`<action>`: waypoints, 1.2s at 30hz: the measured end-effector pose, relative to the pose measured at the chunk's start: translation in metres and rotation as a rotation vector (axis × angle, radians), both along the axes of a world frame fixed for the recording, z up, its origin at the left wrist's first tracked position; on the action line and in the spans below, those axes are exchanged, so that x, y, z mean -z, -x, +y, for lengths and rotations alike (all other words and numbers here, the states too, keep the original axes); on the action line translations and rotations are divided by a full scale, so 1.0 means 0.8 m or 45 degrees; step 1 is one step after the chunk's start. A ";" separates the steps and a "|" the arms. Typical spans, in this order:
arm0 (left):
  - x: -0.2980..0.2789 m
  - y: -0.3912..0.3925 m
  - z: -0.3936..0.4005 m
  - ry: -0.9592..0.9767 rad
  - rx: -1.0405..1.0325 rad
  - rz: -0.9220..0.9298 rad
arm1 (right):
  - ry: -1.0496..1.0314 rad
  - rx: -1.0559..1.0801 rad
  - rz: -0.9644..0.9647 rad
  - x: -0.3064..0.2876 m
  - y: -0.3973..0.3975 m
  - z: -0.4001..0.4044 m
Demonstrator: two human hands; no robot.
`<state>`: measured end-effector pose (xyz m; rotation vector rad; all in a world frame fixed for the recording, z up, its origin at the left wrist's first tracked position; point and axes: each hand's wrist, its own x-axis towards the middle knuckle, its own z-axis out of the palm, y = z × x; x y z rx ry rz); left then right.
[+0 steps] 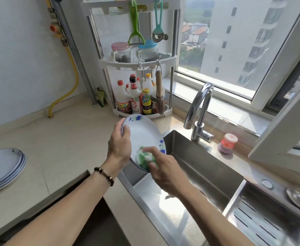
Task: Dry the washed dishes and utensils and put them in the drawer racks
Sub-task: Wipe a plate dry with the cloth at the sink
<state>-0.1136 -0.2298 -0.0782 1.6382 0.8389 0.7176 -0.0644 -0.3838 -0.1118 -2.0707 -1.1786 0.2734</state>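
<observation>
My left hand [119, 144] grips the left rim of a white plate [142, 132] with blue and green flower marks, holding it tilted over the sink's left edge. My right hand [160, 166] holds a green and white cloth [144, 157] pressed against the plate's lower face. A stack of several white plates [2, 168] with blue rims lies on the counter at the far left. An open drawer gap [96, 210] shows dark below the counter between my forearms; its racks are hidden.
A steel sink [195, 167] lies under the plate, with a chrome faucet [199, 110] behind it. A corner shelf with sauce bottles [136, 100] stands at the back. A pink dish brush [227, 143] sits on the sill ledge. A perforated drainboard [263, 219] is lower right.
</observation>
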 end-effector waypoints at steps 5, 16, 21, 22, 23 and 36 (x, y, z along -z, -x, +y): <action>-0.004 0.000 -0.005 0.040 0.000 -0.011 | 0.140 0.227 0.030 0.017 -0.037 0.001; -0.007 0.015 0.003 -0.002 -0.010 0.022 | -0.045 0.150 0.282 0.023 -0.002 0.011; -0.010 0.022 0.012 0.074 0.032 0.037 | -0.050 0.021 0.154 0.030 0.003 0.004; -0.011 0.025 0.014 0.101 0.069 0.040 | 0.037 0.083 0.061 0.034 -0.011 0.003; -0.012 0.024 0.013 0.121 0.102 0.036 | 0.101 0.158 -0.004 0.037 -0.024 0.001; -0.001 0.028 0.018 0.337 -0.119 -0.005 | 0.300 -0.017 -0.323 0.019 0.002 -0.004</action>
